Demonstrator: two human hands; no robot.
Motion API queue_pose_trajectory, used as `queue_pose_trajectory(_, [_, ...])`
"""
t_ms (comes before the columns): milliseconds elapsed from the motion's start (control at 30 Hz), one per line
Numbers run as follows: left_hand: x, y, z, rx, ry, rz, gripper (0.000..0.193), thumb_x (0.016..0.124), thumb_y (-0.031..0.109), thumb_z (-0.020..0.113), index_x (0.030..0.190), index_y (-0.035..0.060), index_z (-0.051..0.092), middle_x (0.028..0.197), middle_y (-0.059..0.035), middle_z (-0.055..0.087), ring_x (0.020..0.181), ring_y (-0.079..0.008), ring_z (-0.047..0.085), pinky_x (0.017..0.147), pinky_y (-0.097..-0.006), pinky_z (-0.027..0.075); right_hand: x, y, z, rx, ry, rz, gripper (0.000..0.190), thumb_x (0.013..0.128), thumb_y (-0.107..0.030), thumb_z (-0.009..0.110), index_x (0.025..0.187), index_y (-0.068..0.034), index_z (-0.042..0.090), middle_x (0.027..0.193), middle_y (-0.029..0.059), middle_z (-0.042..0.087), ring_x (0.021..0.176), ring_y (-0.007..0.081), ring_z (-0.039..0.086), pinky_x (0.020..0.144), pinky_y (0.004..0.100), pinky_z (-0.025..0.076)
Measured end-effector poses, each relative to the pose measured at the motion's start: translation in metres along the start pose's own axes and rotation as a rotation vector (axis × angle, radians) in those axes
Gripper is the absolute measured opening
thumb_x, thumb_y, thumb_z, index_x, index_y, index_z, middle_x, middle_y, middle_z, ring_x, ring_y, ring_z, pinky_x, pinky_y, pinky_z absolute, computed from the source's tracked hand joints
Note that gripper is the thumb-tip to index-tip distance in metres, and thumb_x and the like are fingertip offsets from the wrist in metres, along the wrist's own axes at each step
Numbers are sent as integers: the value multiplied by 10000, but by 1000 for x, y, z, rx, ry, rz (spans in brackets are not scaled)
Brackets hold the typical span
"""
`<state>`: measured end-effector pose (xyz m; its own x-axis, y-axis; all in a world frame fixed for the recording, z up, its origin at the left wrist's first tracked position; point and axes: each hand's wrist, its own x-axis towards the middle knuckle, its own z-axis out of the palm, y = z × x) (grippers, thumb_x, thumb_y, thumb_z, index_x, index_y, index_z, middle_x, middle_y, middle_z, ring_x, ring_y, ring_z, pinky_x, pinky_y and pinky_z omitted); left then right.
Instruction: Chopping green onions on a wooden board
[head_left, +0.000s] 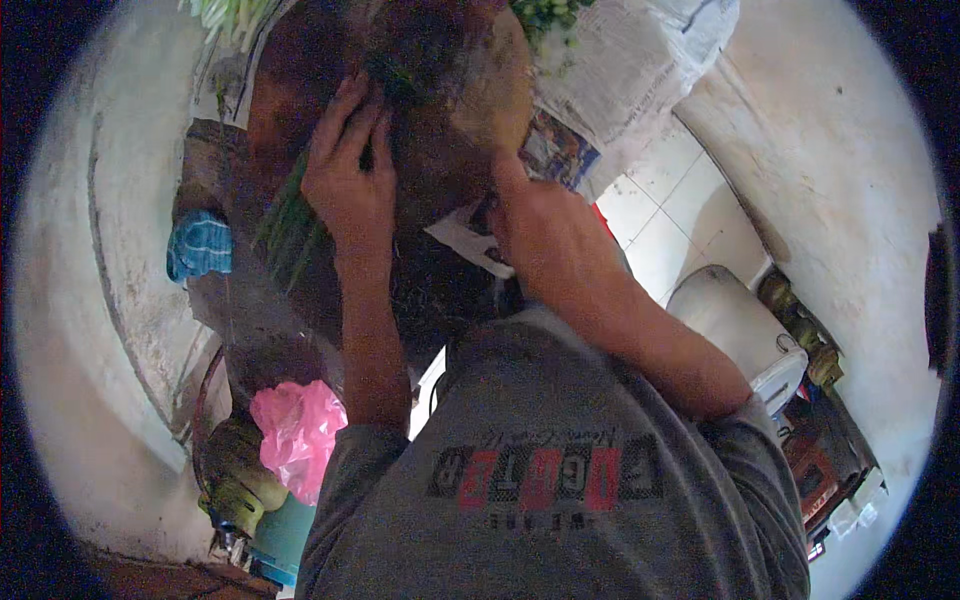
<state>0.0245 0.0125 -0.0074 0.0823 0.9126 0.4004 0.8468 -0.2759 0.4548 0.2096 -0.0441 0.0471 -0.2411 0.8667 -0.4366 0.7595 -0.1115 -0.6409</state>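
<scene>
My left hand (351, 157) lies over the upper part of a bundle of long green stalks (289, 232), with its fingers stretched towards dark green leaves (394, 79). Beneath is a dark surface whose material I cannot make out. My right hand (536, 217) is bent at the right edge of this surface, its thumb pointing up; whether it grips something is hidden by the hand itself. Beside it lies a crumpled pale scrap (472, 240), perhaps paper or cloth. A round brownish board or tray (510, 82) shows above my right hand.
Newspaper (615, 82) with chopped green pieces (547, 19) spreads at the upper right; pale green stalks (229, 19) lie at the upper left. A blue cloth (201, 246) and a pink plastic bag (300, 435) are at the left. A white bucket (731, 322) stands on the tiled floor at the right.
</scene>
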Motion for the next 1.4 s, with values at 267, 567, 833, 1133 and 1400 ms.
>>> queue_pose_trajectory(267, [0, -11, 5, 65, 56, 22, 171, 833, 78, 649, 991, 51, 708, 1159, -87, 644, 1043, -268, 630, 905, -344, 493, 4, 5, 10, -34, 94, -34, 366, 832, -69, 544, 1162, 11, 408, 721, 293, 609, 707, 458, 618, 628, 547, 493])
queue_pose_trajectory(567, [-5, -6, -1, 8, 49, -8, 178, 860, 93, 625, 1013, 44, 702, 1170, -84, 634, 1062, -266, 620, 913, -351, 491, -24, 22, 19, -77, 247, -202, 270, 840, -69, 511, 1084, 7, 424, 719, 282, 607, 700, 485, 600, 634, 571, 466])
queue_pose_trajectory(833, [-3, 1, 2, -44, 86, -1, 211, 842, 91, 651, 1047, 78, 698, 1161, -69, 634, 1096, -251, 603, 940, -364, 490, -14, 29, -4, -147, 228, -63, 350, 838, -78, 546, 1143, 17, 404, 717, 307, 595, 759, 480, 602, 665, 556, 465])
queue_pose_trajectory(1133, [-2, 0, 3, -65, 141, 8, 199, 809, 79, 671, 1006, 65, 695, 1140, -63, 642, 1087, -257, 595, 947, -383, 484, -49, 26, -18, -212, 175, -21, 367, 851, -141, 553, 1154, 17, 418, 731, 282, 620, 716, 456, 630, 608, 534, 500])
queue_pose_trajectory(1400, [-3, 2, 2, -80, 168, -26, 246, 807, 96, 676, 1049, 63, 652, 1141, -84, 641, 1087, -274, 591, 944, -400, 476, -42, 52, -25, -282, 198, -26, 236, 854, -53, 513, 1069, 7, 434, 663, 296, 566, 655, 476, 580, 587, 556, 434])
